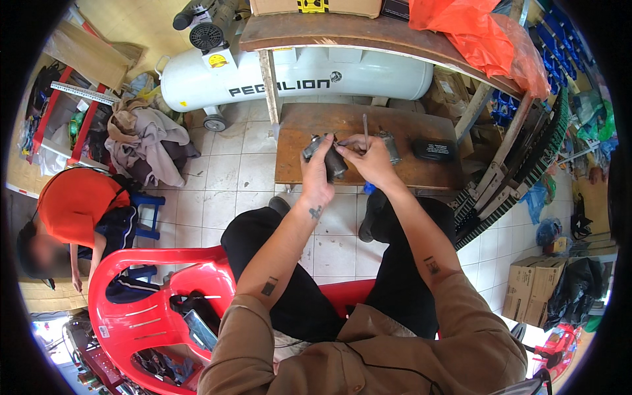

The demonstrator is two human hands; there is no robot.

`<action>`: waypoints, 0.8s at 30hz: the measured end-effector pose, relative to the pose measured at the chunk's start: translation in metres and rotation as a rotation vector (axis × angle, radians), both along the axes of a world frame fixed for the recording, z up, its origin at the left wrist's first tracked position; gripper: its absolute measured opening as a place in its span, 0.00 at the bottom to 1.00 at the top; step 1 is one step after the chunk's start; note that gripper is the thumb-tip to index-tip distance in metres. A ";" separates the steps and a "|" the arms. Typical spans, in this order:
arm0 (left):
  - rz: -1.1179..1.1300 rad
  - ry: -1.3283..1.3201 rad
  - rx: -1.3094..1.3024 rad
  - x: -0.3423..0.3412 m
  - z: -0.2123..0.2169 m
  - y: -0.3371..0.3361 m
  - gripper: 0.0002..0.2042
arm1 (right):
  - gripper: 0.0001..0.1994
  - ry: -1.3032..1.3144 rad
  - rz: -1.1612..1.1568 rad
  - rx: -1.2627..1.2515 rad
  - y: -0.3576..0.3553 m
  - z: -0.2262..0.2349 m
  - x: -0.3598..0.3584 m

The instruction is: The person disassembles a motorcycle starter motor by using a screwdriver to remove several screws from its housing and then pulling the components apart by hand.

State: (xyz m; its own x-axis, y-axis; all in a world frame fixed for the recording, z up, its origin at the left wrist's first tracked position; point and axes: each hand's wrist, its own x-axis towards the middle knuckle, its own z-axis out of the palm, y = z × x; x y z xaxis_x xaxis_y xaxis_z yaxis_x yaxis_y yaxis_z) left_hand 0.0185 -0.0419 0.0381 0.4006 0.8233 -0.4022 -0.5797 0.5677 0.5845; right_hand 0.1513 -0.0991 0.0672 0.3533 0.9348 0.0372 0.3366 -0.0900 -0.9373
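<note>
My left hand [318, 174] is wrapped round a dark grey metal part [337, 166], a stubby cylinder with a lighter block at its upper end. It is held over the low wooden table. My right hand [370, 161] is closed beside it, fingertips pinched close to the part's top. Between its fingers a slim rod-like tool [366, 124] points up; its exact kind is too small to tell. Just right of that hand, a second grey metal part [390, 146] lies on the wooden table [296, 170]. Farther right on the table is a flat black case [432, 150].
A white air compressor tank [197, 80] lies behind a wooden shelf [368, 33]. On my left are a red plastic chair [122, 306] and a person in an orange shirt [76, 204], bent over. Black cable chains [484, 217] stand right of the table, with cartons [526, 289] nearer.
</note>
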 end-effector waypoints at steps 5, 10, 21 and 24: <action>0.159 0.105 0.002 -0.012 0.001 0.022 0.24 | 0.13 -0.083 -0.015 -0.102 0.003 -0.012 0.020; 0.239 0.060 0.041 -0.028 0.008 0.038 0.21 | 0.14 -0.375 -0.060 -0.407 0.008 -0.035 0.007; 0.250 0.025 0.031 -0.029 0.014 0.037 0.20 | 0.12 -0.446 -0.094 -0.428 0.020 -0.078 0.002; 0.249 0.038 0.013 -0.029 0.015 0.036 0.20 | 0.12 -0.408 -0.095 -0.421 0.019 -0.080 0.002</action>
